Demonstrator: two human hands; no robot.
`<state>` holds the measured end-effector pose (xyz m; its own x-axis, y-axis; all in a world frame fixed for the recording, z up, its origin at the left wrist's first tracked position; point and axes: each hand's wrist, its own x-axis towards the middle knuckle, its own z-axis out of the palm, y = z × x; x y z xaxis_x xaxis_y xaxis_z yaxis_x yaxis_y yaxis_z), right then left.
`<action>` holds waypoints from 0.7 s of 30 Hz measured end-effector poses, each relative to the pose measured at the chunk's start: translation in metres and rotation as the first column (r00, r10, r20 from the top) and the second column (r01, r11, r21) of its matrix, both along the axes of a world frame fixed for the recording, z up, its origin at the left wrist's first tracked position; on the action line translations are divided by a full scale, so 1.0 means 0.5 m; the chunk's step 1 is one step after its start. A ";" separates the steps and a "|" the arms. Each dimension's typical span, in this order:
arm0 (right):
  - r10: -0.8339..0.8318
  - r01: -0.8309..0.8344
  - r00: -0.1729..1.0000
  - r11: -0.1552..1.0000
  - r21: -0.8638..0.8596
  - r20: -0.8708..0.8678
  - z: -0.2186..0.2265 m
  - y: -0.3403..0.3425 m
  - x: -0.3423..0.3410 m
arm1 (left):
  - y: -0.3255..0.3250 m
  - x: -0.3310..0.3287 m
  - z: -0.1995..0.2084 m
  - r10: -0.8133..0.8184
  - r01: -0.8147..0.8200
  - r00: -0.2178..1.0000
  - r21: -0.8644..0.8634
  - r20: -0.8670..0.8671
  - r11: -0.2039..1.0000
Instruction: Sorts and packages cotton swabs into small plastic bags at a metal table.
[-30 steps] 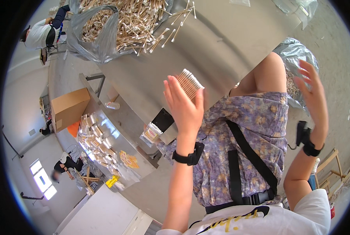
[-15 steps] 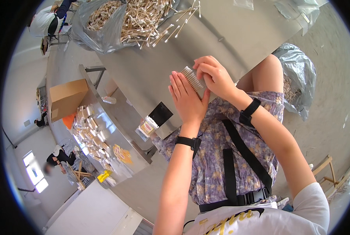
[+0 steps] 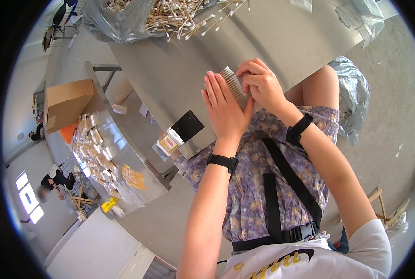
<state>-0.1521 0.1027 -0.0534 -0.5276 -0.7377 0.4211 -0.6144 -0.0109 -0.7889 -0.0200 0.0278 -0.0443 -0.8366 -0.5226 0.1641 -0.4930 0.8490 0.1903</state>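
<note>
A row of cotton swabs (image 3: 233,82) lies side by side on the metal table (image 3: 179,69), their white tips lined up. My left hand (image 3: 226,109) rests flat along the left side of the row, fingers stretched out and thumb spread, covering part of it. On the other side, my right hand (image 3: 265,86) has its fingers curled in a pinch at the edge of the row; what they hold, if anything, is hidden. A heap of loose cotton swabs (image 3: 175,18) spills from a grey plastic bag (image 3: 109,25) at the far side of the table.
By the table's left edge are a black pad (image 3: 188,125) and a small pack of swabs (image 3: 170,142). A second table to the left holds many packs (image 3: 93,149) and a cardboard box (image 3: 70,102). Another grey bag (image 3: 356,93) stands on the floor at right.
The whole view has shifted slightly, with the heap now nearer the top edge. My left hand still lies flat by the row; my right fingers remain curled beside it.
</note>
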 end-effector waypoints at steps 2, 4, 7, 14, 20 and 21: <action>0.005 -0.005 1.000 1.000 0.001 -0.008 -0.003 0.000 -0.001 | 0.000 -0.001 0.000 -0.004 0.004 1.000 -0.004 -0.004 1.000; 0.009 -0.009 1.000 1.000 0.000 -0.015 -0.005 0.000 -0.001 | 0.000 -0.002 0.001 0.001 -0.001 1.000 -0.014 0.012 1.000; 0.009 -0.009 0.999 1.000 -0.016 -0.051 -0.006 -0.001 0.000 | 0.000 -0.003 0.001 0.004 -0.004 1.000 -0.021 0.005 1.000; -0.077 0.078 0.996 0.997 -0.024 0.035 -0.003 -0.006 0.005 | -0.001 -0.002 0.004 0.002 -0.002 1.000 -0.022 0.010 1.000; -0.071 0.070 0.997 0.997 -0.032 -0.013 -0.006 -0.006 0.004 | -0.001 -0.003 0.003 -0.003 0.003 1.000 -0.020 0.015 1.000; -0.057 0.057 0.998 0.998 -0.025 -0.014 -0.006 -0.006 0.003 | -0.001 -0.003 0.003 -0.003 0.003 1.000 -0.024 0.017 1.000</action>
